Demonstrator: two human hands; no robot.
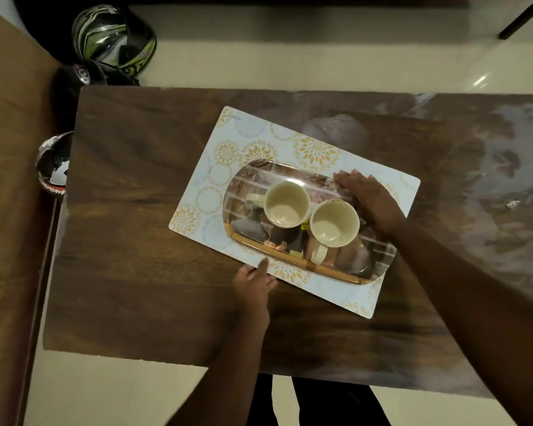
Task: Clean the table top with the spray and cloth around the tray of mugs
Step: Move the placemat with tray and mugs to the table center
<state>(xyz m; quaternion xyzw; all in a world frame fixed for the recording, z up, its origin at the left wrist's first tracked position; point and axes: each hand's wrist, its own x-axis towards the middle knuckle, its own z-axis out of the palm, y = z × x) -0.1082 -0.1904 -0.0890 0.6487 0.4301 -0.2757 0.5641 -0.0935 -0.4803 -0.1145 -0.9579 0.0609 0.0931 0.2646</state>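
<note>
While resting on a dark wooden counter (130, 241): patterned pale rectangular placemat (259, 142) under glossy printed oval tray (379, 256) bearing two cream mugs (286, 203), side by side. Left hand (254, 282) pinching placemat's near edge; right hand (366, 198) flat, fingers straight, on tray's far rim.

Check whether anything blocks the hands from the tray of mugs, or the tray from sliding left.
Nothing visible blocks either. The right hand already rests on the tray, the left hand pinches the placemat under it, and the table top to the left is bare wood.
</note>
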